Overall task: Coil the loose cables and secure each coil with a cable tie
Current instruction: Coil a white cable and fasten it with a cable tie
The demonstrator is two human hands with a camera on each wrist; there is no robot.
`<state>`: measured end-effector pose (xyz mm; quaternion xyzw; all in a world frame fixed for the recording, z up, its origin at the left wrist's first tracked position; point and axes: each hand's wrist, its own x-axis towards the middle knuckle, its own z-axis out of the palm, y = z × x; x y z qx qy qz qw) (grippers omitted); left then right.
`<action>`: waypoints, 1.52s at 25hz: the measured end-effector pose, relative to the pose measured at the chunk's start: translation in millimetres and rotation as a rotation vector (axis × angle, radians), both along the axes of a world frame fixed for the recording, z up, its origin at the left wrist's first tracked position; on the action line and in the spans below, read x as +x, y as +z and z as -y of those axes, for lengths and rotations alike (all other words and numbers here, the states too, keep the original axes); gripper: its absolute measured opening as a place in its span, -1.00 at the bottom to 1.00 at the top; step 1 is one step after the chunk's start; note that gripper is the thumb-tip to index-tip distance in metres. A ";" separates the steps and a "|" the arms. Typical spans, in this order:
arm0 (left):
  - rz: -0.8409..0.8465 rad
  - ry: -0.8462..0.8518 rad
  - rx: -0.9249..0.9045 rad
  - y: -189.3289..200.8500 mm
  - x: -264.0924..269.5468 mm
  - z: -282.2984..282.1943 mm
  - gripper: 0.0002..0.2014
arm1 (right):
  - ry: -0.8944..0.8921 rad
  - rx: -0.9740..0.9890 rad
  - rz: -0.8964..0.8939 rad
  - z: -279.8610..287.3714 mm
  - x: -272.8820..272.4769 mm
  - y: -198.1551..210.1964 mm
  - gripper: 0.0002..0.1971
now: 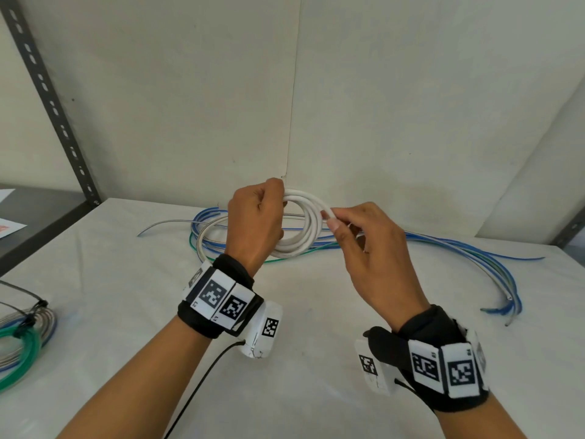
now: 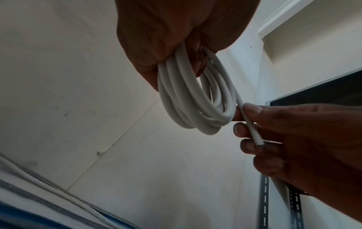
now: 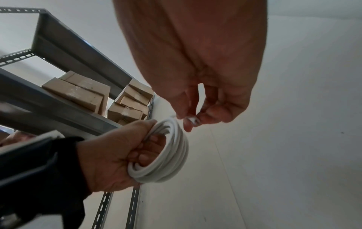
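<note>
I see left hand [image 1: 254, 217] clenched round white cable coil [image 1: 305, 228]; right hand [image 1: 373, 245] pinches coil's free end [image 2: 254, 136] just right of it. I judge end tucks leftward; no tie held.

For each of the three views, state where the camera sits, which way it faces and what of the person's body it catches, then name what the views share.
Head: worn on the head, looking forward and down at the table; both forearms, left hand and right hand show.
Left wrist: under the left hand, looking up along it toward the wall; its fingers grip the white cable coil, and the right hand's fingers show.
Right wrist: under the right hand, looking up toward the metal shelving; both hands show.
Shared: all three show the coil and its free end pinched by the right hand.
</note>
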<state>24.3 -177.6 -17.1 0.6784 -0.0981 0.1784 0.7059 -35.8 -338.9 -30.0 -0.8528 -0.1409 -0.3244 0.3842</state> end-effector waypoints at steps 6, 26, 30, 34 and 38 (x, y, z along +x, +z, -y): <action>-0.045 -0.003 -0.059 -0.8 -1.6 3.4 -0.61 | 0.269 0.517 -0.205 -12.2 -8.1 8.2 -0.67; -0.147 -0.414 0.112 -5.3 -13.3 14.9 -0.62 | 0.063 0.190 -0.257 -7.5 1.6 -4.5 -0.38; -0.203 -0.408 0.057 -0.3 -13.1 10.3 -0.59 | 0.254 0.279 -0.395 0.6 2.4 1.6 -0.42; -0.262 -0.399 0.011 0.9 -8.0 5.1 -0.54 | 0.439 0.225 -0.543 20.9 1.4 4.7 -0.39; -0.178 -0.350 0.144 -0.8 -10.0 7.3 -0.54 | 0.375 0.241 -0.456 23.3 2.7 5.3 -0.33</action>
